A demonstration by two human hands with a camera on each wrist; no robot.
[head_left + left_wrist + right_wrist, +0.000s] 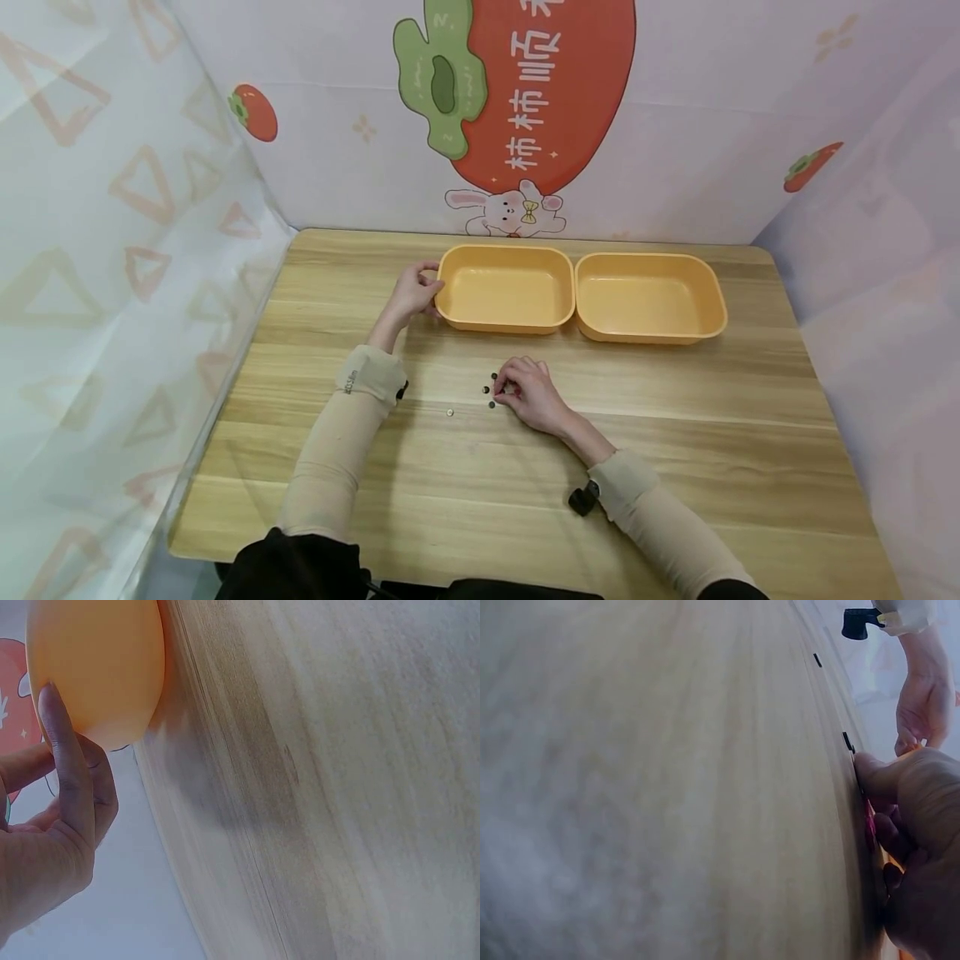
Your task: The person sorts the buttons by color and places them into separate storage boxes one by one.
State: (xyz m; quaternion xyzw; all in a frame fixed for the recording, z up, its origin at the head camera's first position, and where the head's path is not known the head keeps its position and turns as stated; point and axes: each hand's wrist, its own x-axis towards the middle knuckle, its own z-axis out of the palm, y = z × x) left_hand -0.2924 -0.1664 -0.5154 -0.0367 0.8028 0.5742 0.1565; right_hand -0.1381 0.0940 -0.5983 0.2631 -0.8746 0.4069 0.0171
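Note:
My left hand (415,292) grips the left end of a yellow plastic tub (504,323), thumb at the rim and fingers against the outer wall. In the left wrist view one long finger (69,761) lies along the tub (105,675). My right hand (532,395) is low over the table, thumb and curled fingers coming together beside several small dark discs (492,405). Under those fingers, the right wrist view shows a small pinkish-red thing (869,827); I cannot tell if it is pinched. One small pale disc (450,412) lies apart, to the left.
A second yellow tub (651,335) stands right of the first, their ends side by side near the back edge. The wood-grain table (450,500) has printed cloth (697,150) behind it and at both sides. Each sleeve cuff carries a small black camera (583,498).

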